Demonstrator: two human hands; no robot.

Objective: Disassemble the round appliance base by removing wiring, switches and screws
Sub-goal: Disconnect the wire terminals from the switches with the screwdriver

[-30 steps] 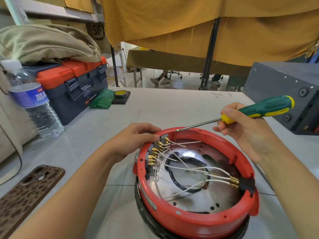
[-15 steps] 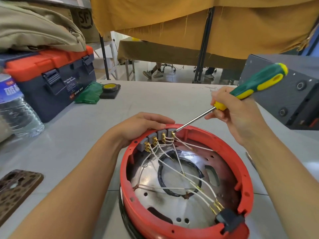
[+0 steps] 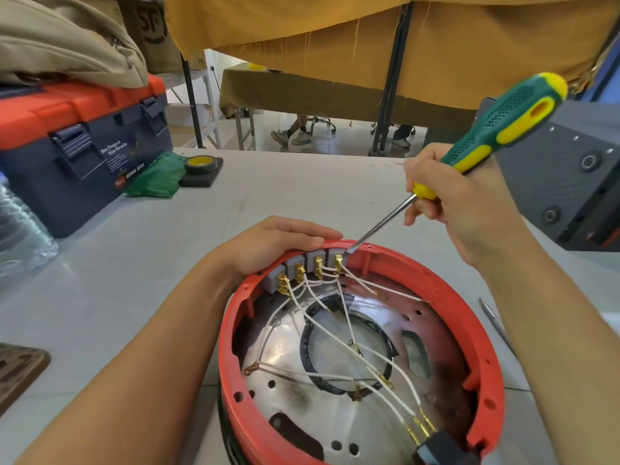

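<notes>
A: Where is the round base?

B: Low and middle on the grey table, tipped up with its open inside toward the camera. The ring is red, with a shiny metal plate inside

A: And the left hand?

B: It rests on the far-left outside of the red rim, fingers nearly straight and laid along the edge, just behind a row of four grey switches. It holds the base steady rather than gripping it

A: The right hand?

B: Curled round a screwdriver with a green and yellow handle, pinching it near the metal shaft. The tip touches the rim just beside the rightmost switch

A: Wires?

B: White wires run from brass tabs on the switches across the plate to a black plug at the near edge

A: Anything else around?

B: An orange and blue toolbox at far left, a roll of tape beside it, a grey box at right
</notes>
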